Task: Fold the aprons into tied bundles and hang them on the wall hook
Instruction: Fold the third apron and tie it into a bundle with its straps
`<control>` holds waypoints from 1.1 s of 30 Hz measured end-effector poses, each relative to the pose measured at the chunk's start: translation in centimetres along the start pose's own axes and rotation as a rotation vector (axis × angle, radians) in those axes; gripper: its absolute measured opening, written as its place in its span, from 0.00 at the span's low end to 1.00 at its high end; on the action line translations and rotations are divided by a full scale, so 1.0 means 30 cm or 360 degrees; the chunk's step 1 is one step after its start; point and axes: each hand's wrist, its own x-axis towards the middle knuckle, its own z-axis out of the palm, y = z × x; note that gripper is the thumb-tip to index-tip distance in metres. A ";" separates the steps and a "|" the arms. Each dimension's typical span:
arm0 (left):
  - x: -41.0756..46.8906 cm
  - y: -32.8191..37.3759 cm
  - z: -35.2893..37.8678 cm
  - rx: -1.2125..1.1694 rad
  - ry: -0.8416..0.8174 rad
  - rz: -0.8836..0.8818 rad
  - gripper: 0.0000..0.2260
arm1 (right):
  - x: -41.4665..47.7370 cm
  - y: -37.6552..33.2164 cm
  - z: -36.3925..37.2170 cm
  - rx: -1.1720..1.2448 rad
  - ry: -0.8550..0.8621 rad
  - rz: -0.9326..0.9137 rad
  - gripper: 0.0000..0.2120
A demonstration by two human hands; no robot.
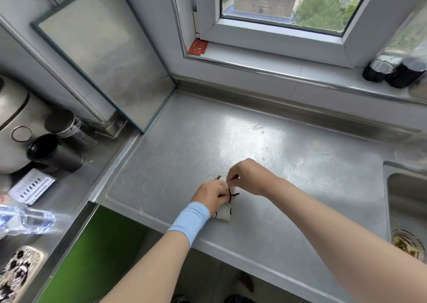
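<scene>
A small white folded apron bundle [225, 213] lies on the steel counter [288, 164] near its front edge. Dark strings [230, 195] cross over the bundle. My left hand [209, 197], with a light blue wristband, presses down on the bundle and covers most of it. My right hand [247, 175] is just above and to the right, its fingertips pinched on one dark string end. No wall hook is in view.
A sink [406, 201] with a strainer is at the right. Dark bottles [392, 71] stand on the window sill. At the left are a glass panel [104, 60], black cups [53, 152], a plastic bottle [25, 219] and a phone [18, 272].
</scene>
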 end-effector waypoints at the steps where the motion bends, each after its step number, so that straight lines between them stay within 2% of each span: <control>1: -0.012 -0.011 0.006 -0.0093 0.0049 -0.0012 0.02 | 0.001 0.011 0.021 0.0142 0.0072 0.0071 0.03; 3: -0.028 -0.024 0.018 -0.0247 0.0184 -0.0092 0.02 | -0.007 0.039 0.067 0.0396 0.0173 0.0279 0.02; 5: -0.033 -0.024 0.031 -0.0330 0.0328 -0.0166 0.00 | -0.022 0.072 0.115 0.0580 0.0186 0.0424 0.06; 9: -0.035 -0.001 0.061 -0.0417 0.0521 -0.0316 0.05 | -0.068 0.098 0.170 0.0868 0.0082 0.0472 0.10; 11: -0.033 0.012 0.073 -0.0420 0.0477 -0.0331 0.06 | -0.084 0.092 0.176 0.0863 0.0087 0.0458 0.08; 15: -0.016 0.010 0.049 -0.0347 0.0250 -0.0358 0.05 | -0.101 0.068 0.181 0.0768 0.0289 0.0491 0.07; 16: -0.016 0.010 0.035 -0.0298 0.0168 -0.0327 0.06 | -0.108 0.055 0.188 0.0673 0.0374 0.0446 0.09; 18: -0.016 0.007 0.011 -0.0271 0.0004 -0.0302 0.11 | -0.121 0.039 0.219 0.0303 0.0588 0.0255 0.21; 20: -0.012 0.003 -0.008 -0.0292 -0.0108 -0.0375 0.12 | -0.122 0.025 0.245 0.0067 0.0766 0.0084 0.24; 25: -0.001 0.001 -0.030 -0.0795 -0.0214 -0.0534 0.09 | -0.104 -0.007 0.253 0.0236 0.0877 0.0022 0.12; 29: -0.021 -0.007 -0.017 -0.0964 -0.0126 -0.0573 0.11 | -0.114 -0.001 0.266 0.0295 0.0841 -0.0005 0.10; 33: -0.036 -0.004 -0.004 -0.1145 0.0015 -0.0692 0.08 | -0.111 0.009 0.257 0.0238 0.0874 0.0046 0.04</control>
